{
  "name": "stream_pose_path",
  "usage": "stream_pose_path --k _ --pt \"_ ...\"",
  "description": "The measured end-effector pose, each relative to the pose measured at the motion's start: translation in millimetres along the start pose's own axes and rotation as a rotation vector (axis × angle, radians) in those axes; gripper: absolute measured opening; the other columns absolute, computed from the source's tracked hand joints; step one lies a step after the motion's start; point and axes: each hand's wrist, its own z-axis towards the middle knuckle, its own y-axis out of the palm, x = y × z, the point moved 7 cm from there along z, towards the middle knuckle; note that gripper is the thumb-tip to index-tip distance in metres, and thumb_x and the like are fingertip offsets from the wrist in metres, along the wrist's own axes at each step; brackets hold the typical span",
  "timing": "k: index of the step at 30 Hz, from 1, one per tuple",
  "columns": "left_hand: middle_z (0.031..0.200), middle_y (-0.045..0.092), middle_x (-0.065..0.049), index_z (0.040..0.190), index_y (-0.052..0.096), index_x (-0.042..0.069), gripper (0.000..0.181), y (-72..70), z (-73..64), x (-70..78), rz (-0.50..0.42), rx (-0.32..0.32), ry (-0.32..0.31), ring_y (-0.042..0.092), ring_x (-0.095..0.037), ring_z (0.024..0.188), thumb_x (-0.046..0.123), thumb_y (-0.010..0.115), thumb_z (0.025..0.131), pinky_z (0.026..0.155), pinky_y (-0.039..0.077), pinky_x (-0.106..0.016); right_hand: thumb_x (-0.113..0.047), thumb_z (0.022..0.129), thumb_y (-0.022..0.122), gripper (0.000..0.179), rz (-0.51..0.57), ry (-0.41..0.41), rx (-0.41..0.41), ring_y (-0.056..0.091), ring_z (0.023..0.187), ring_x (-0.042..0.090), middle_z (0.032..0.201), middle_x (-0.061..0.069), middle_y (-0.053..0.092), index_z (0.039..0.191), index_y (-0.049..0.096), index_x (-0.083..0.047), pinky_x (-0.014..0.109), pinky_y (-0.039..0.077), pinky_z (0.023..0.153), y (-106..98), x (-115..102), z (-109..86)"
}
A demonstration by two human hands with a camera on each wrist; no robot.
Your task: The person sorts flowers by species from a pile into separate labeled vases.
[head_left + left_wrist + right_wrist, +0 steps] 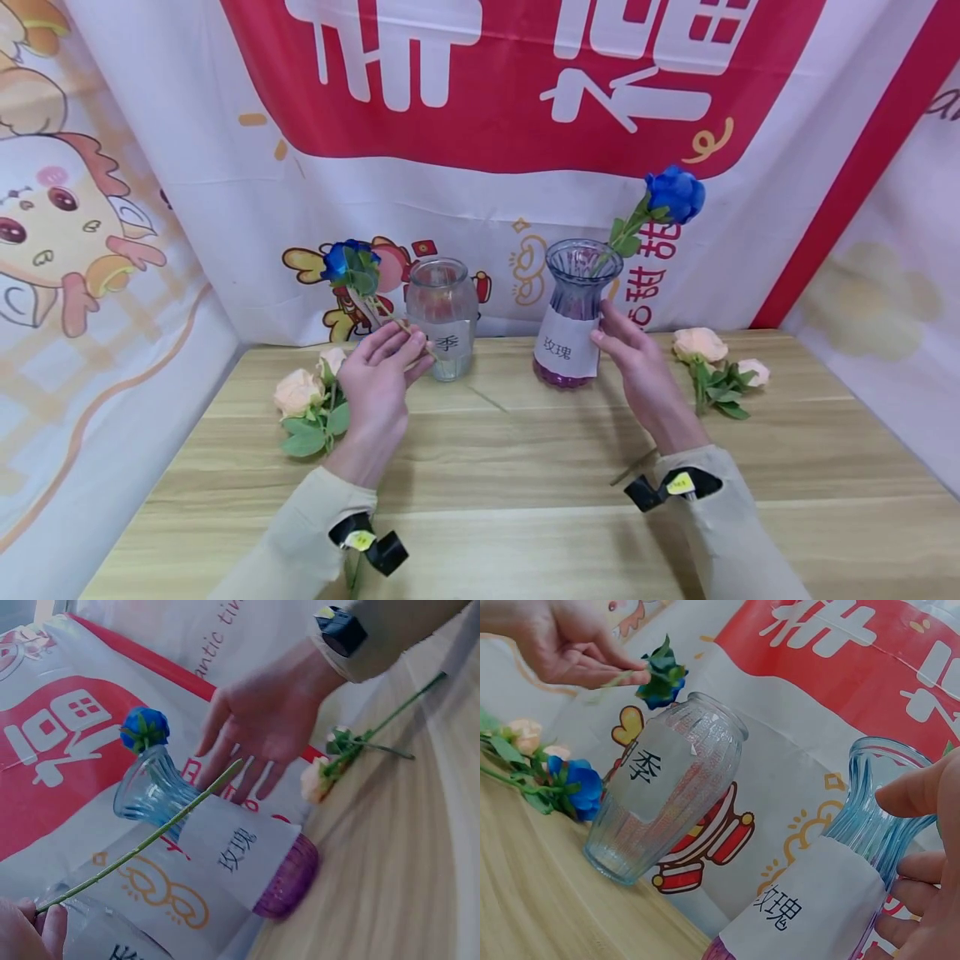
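My left hand pinches the thin green stem of a blue rose, whose bloom tilts up and left beside the clear glass vase. In the left wrist view the free end of that stem points toward the other vase. My right hand is at the right side of the blue-and-purple glass vase, with relaxed, spread fingers; whether they touch the glass I cannot tell. A second blue rose stands in this vase, leaning right. Both vases carry white paper labels with writing.
Peach flowers with green leaves lie at the table's left, and more peach flowers at its right. Another blue rose lies by the left bunch in the right wrist view. A printed cloth backdrop hangs right behind the vases.
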Motion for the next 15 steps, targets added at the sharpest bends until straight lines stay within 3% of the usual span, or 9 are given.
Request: stream_pose_path --k 8,15 --pt "0.129 0.071 -0.023 0.127 0.061 0.003 0.037 27.1 6.4 5.7 -0.144 0.046 0.058 0.081 -0.025 0.097 -0.002 0.077 0.094 0.088 0.067 -0.036 -0.02 0.111 0.051 0.069 -0.014 -0.001 0.006 0.008 0.168 0.024 0.181 0.005 0.009 0.171 0.015 -0.014 0.047 0.003 0.138 -1.1 1.5 0.3" --pt "0.111 0.076 -0.016 0.121 0.061 0.001 0.034 46.3 9.2 14.4 -0.235 0.077 0.121 0.081 -0.019 0.084 -0.001 0.079 0.092 0.082 0.068 -0.036 -0.021 0.112 0.052 0.069 -0.015 0.002 0.012 0.009 0.168 0.024 0.18 0.005 0.011 0.171 0.016 -0.015 0.048 0.003 0.138 -0.2 2.7 1.8"
